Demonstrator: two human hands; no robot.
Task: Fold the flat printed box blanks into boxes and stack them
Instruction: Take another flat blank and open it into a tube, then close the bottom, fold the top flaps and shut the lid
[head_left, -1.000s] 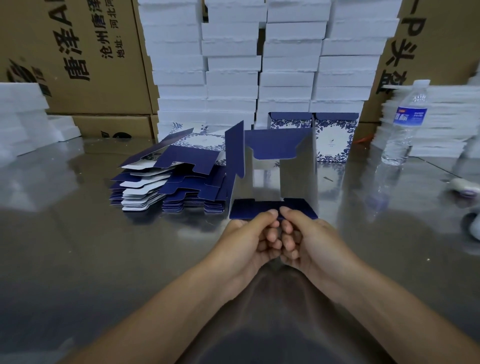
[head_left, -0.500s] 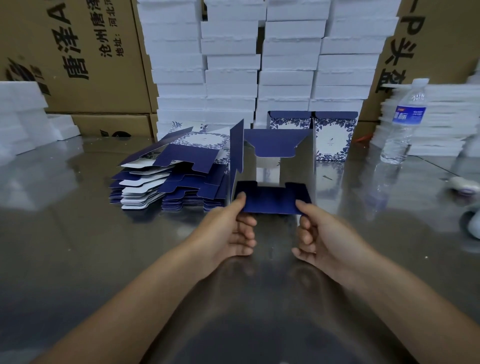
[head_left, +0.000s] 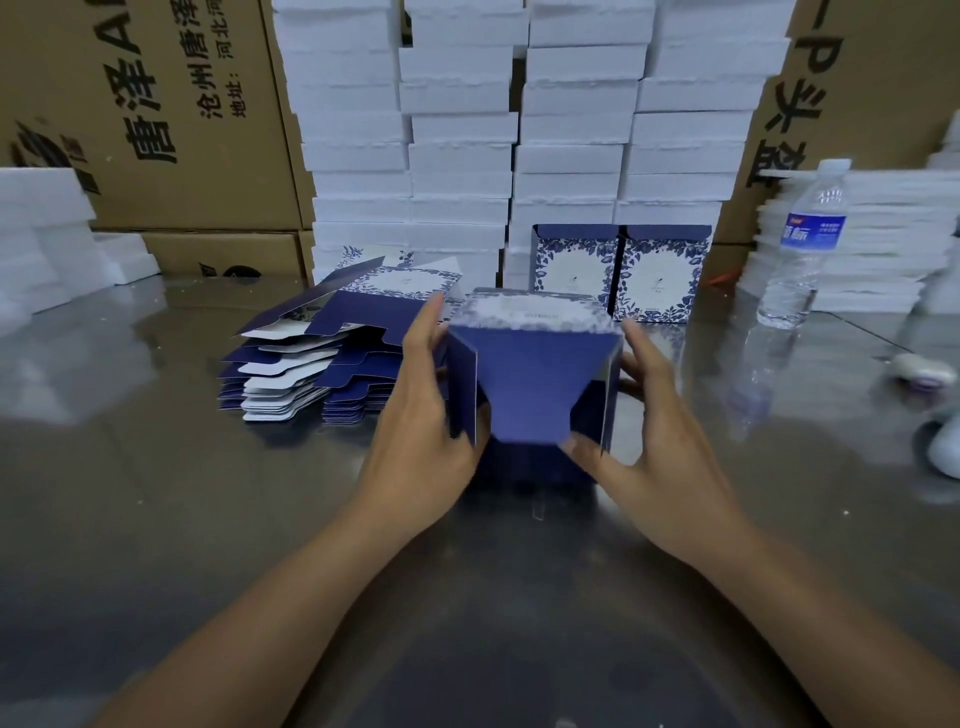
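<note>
- At the centre of the table, a half-folded box is being held between both hands, with its open end tilting toward the viewer so the flaps are reachable.
- The left hand is closing its grip round the 9 o'clock wall, apparently steadying the shell.
- The right hand is gripping the 3 o'clock wall and its thumb is pressing the tapered blue flap, judged to be the closing tuck.
- Flat blanks are lying piled at 10 o'clock, within easy reach.
- Two finished boxes are standing side by side at 1 o'clock, likely marking the stacking spot.
</note>
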